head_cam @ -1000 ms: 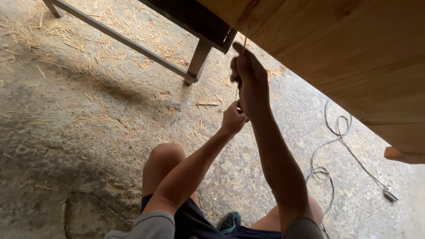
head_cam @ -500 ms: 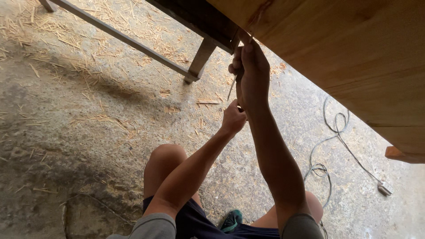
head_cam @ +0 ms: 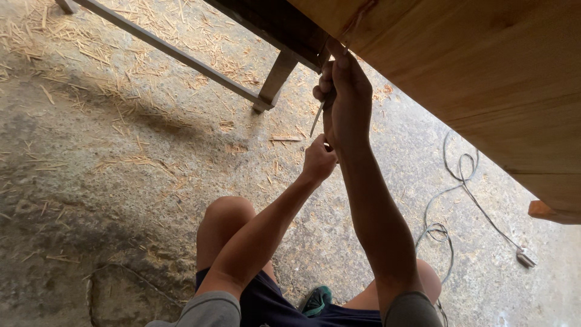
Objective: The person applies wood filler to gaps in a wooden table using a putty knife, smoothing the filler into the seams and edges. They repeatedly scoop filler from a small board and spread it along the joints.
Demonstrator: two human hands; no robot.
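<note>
1. Looking down through the head camera, I see a broad pale wooden panel (head_cam: 484,79) filling the upper right of the frame, smooth, with long straight grain and a clean lower edge.
2. My right hand (head_cam: 346,103) is raised to that edge at upper centre, fingers curled shut around a thin metal tool (head_cam: 317,118). Most of the tool is hidden in the fist; only a slim, pale, pointed length shows.
3. That visible length runs on a slant, its long axis going from the fist down and to the left, tip pointing toward the floor.
4. My left hand (head_cam: 318,160) sits just below the right, near the right wrist, fingers folded in. I cannot tell whether it grips anything.
5. A rough grey concrete floor (head_cam: 121,181) takes up the left and centre, strewn with straw-coloured wood shavings (head_cam: 133,36), thickest in the upper left.
6. A grey metal frame (head_cam: 181,54) crosses the upper left diagonally, with a squared leg standing on the floor.
7. A thin grey cable (head_cam: 460,181) loops over the floor at right, ending in a small plug at lower right.
8. No containers show anywhere.
9. A small wooden block (head_cam: 554,212) juts out at the right edge under the panel.
</note>
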